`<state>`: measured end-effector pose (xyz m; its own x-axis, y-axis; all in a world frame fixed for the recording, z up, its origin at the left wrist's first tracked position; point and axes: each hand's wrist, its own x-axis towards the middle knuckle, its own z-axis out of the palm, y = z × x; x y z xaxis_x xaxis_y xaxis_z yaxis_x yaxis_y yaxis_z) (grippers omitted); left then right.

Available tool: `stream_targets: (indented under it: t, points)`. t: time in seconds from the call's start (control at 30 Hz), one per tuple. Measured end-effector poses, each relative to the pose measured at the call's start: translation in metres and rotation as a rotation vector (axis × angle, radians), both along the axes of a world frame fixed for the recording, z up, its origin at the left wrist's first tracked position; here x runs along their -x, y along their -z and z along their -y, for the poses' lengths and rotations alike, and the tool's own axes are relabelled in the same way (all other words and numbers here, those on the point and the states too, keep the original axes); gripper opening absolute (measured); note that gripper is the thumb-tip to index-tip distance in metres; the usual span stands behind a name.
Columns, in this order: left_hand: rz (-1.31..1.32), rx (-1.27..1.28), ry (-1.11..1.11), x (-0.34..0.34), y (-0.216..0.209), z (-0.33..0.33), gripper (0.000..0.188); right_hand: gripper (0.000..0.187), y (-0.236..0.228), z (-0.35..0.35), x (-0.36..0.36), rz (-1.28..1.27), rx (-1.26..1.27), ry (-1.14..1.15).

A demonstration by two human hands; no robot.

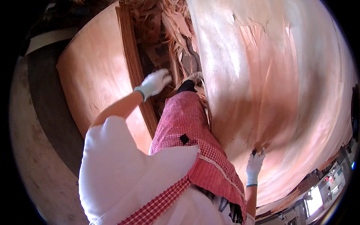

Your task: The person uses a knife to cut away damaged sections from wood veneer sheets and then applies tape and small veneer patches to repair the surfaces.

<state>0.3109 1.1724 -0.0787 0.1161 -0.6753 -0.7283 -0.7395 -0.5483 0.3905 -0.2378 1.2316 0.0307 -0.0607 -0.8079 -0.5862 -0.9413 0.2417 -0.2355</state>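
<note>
Shredded strips of thin wood, too many to count, litter the dark ground of a dim workspace, filling the gap between two stacks of wood sheets. One bright window glows at the lower right, among distant clutter too small to make out. The left stack shows a thick edge of many layers, which cannot be counted one by one; the right stack is far wider, and its one broad top sheet is pale and pinkish, with several splits and a ragged tear near its far end.

Two hands show, each in one white glove with a greenish cuff. The left hand hangs over the gap, beside the left stack's edge, its fingers loosely parted and a little curled; blur hides whether it touches anything. The right hand is at the near part of the top sheet, fingers drawn narrow around one small dark object, whose kind cannot be told. Whether the fingertips press on the wood is unclear.

Between the arms are one red checked apron bearing one black diamond patch, and one foot, dark at the ankle, among the strips.
</note>
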Motion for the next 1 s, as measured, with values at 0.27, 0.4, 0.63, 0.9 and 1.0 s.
stream_targets:
  t: [0.27, 0.4, 0.63, 0.9, 1.0]
  points:
    - [0.201, -0.339, 0.518, 0.023, 0.088, -0.142, 0.030, 0.023, 0.001, -0.005, 0.016, 0.035, 0.031, -0.036]
    - [-0.016, 0.667, 0.013, 0.058, -0.012, 0.003, 0.020, 0.024, 0.009, -0.012, 0.029, -0.034, 0.158, -0.169]
    - [-0.363, 1.062, 0.225, 0.191, -0.130, 0.159, 0.027, 0.024, -0.003, -0.004, 0.036, 0.031, 0.174, -0.181]
    - [-0.273, 1.011, 0.517, 0.244, -0.050, 0.273, 0.068, 0.028, -0.025, 0.045, 0.053, -0.037, -0.063, 0.021]
    - [-0.435, 1.004, 0.489, 0.239, -0.043, 0.278, 0.081, 0.027, 0.002, 0.114, 0.059, -0.249, 0.301, 0.004]
